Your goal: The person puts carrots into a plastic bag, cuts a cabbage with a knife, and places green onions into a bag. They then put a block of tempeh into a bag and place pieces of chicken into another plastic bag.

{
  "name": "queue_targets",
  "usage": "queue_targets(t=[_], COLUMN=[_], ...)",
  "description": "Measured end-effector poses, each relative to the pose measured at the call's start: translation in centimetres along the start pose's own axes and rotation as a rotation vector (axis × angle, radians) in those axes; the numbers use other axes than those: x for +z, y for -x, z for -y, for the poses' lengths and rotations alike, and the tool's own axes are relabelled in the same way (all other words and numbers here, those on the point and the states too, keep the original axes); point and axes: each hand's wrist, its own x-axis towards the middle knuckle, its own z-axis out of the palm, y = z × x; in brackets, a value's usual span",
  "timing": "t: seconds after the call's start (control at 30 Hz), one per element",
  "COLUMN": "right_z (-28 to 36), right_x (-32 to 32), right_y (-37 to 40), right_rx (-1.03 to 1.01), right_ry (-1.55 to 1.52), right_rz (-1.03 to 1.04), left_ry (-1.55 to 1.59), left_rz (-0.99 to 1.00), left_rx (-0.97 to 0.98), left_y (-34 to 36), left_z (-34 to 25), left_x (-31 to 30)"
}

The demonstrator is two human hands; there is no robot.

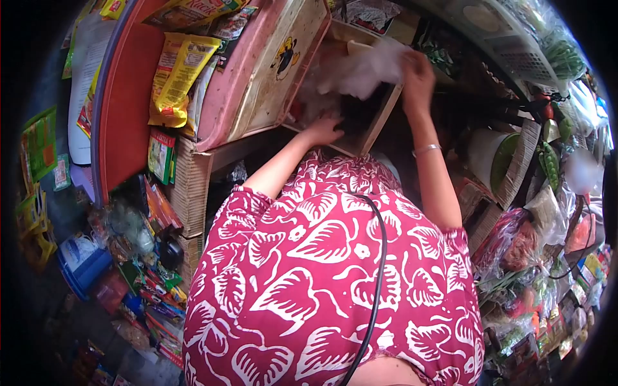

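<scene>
A wooden drawer (385, 116) stands open in front of my body, with whitish plastic bags (370, 69) in and above it. My right hand (418, 80), blurred, is raised at the drawer's right side, its fingers closed at the edge of the bag. My left hand (324, 130) reaches into the near left part of the drawer, below the plastic; its fingertips are partly hidden, and I cannot tell whether it grips anything.
A pink-edged tray (257, 77) leans at the left beside yellow packets (180, 77). A blue container (84, 260) stands at the lower left. Bagged vegetables (518, 248) and a white bucket (486, 154) are on the right. A black cable (380, 276) crosses my shirt.
</scene>
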Motion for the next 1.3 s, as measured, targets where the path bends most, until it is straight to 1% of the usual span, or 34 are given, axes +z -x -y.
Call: queue_targets(t=[0.03, 0.07, 0.1, 0.13, 0.17, 0.2, 0.23, 0.27, 0.3, 0.33, 0.37, 0.4, 0.43, 0.5, 0.53, 0.57, 0.63, 0.67, 0.73, 0.77, 0.8, 0.83, 0.87, 0.9, 0.93, 0.97, 1.03, 1.1, 1.17, 1.23, 1.27, 1.3], right_z=[-0.4, -1.1, -3.0, -5.5, -8.1, -10.5, -13.0, -14.4, -14.4, -13.7, -12.7, -10.6, -9.9, -8.8, -6.1, -4.7, -3.3, -3.4, -3.9, -2.7, -4.5, -6.8, -9.3, -12.1, -12.4, -12.9, -12.9, -10.0, -7.9, -4.7, -5.1, -5.5], right_x=[1.9, 4.2, 4.9, 5.6, 6.1, 6.0, 5.3, 4.9, 4.9, 4.8, 4.6, 4.5, 4.2, 3.7, 2.9, 2.1, 0.7, 0.5, 0.8, 1.9, 2.7, 3.9, 4.9, 5.7, 6.2, 6.2, 6.2, 4.0, 1.3, -0.6, -1.5, -2.0], right_y=[-0.3, 0.0, -0.2, -0.3, -0.7, -1.9, -3.5, -4.4, -4.8, -5.3, -5.8, -6.0, -6.1, -6.1, -5.3, -5.0, -3.9, -2.8, -0.4, 1.1, 2.4, 4.3, 6.4, 8.8, 10.2, 10.4, 10.2, 7.4, 4.1, 1.9, 1.5, 0.9], right_rx=[-0.118, -0.268, -0.261, -0.496, -0.730, -0.727, -0.553, -0.366, -0.361, -0.228, -0.094, -0.257, -0.247, -0.204, -0.121, -0.116, -0.447, -0.440, 0.035, 0.272, 0.274, 0.107, -0.063, -0.022, 0.018, 0.014, 0.072, -0.017, -0.089, -0.026, -0.029, -0.051], right_ry=[0.197, 0.273, 0.267, 0.671, 1.078, 1.079, 1.265, 1.442, 1.445, 1.312, 1.174, 1.215, 1.221, 1.161, 1.064, 1.072, 0.902, 0.902, 0.778, 0.803, 0.846, 0.967, 1.085, 1.060, 1.035, 1.032, 1.050, 0.710, 0.685, 0.782, 0.783, 0.782], right_rz=[0.144, 0.247, 0.247, 0.246, 0.237, 0.243, 0.363, 0.480, 0.486, 0.603, 0.712, 0.839, 0.844, 0.768, 0.687, 0.683, 0.384, 0.388, 0.721, 0.878, 1.058, 1.134, 1.208, 1.172, 1.137, 1.143, 1.094, 0.876, 0.491, 0.160, 0.162, 0.069], left_ry=[-0.002, -0.103, -0.204, -0.203, -0.238, -0.270, -0.265, -0.090, 0.085, 0.094, 0.040, -0.014, -0.005, -0.406, -0.313, -0.222, 0.052, 0.054, -0.035, -0.042, -0.068, -0.093, -0.098, -0.050, 0.000, -0.001, -0.036, -0.042, -0.040, 0.107, 0.334, 0.332], left_rz=[0.004, -0.024, -0.053, -0.048, -0.171, -0.295, -0.293, -0.244, -0.193, -0.186, -0.193, -0.200, -0.193, -0.245, -0.244, -0.249, -0.316, -0.310, -0.650, -0.648, -0.581, -0.512, -0.509, -0.511, -0.514, -0.517, -0.379, -0.363, -0.360, -0.409, -0.333, -0.338], left_rx=[-0.010, -0.020, -0.024, -0.028, -0.033, -0.039, -0.043, -0.016, 0.012, 0.007, 0.054, 0.103, 0.103, 0.009, -0.046, -0.100, -0.291, -0.294, 0.099, 0.099, 0.025, -0.051, -0.055, -0.052, -0.050, -0.056, -0.159, -0.167, -0.166, 0.195, -0.086, -0.084], left_y=[1.1, 2.4, 3.3, 3.8, 4.2, 4.6, 4.7, 4.7, 4.7, 4.4, 3.6, 2.7, 1.6, -1.7, -3.4, -5.3, -7.4, -8.4, -9.9, -9.5, -9.0, -8.7, -8.7, -8.8, -8.6, -8.3, -7.7, -8.4, -9.0, -8.1, -8.5, -7.7], left_z=[-0.5, -1.6, -2.5, -2.9, -3.1, -3.3, -3.5, -3.7, -3.6, -3.6, -4.0, -4.1, -3.6, -1.5, -0.3, 1.0, 1.7, 2.8, 4.6, 3.9, 3.2, 2.7, 3.1, 3.6, 3.5, 3.4, 3.1, 3.9, 4.2, 4.6, 3.4, 2.6], left_x=[0.2, -0.2, -0.7, -1.1, -1.6, -2.0, -2.6, -3.1, -3.3, -2.8, -2.0, -1.2, -0.4, 0.8, 0.3, -0.6, -4.1, -4.4, -4.8, -5.3, -5.8, -6.2, -6.0, -5.8, -5.9, -5.9, -6.4, -5.9, -5.9, -5.7, -6.1, -6.3])
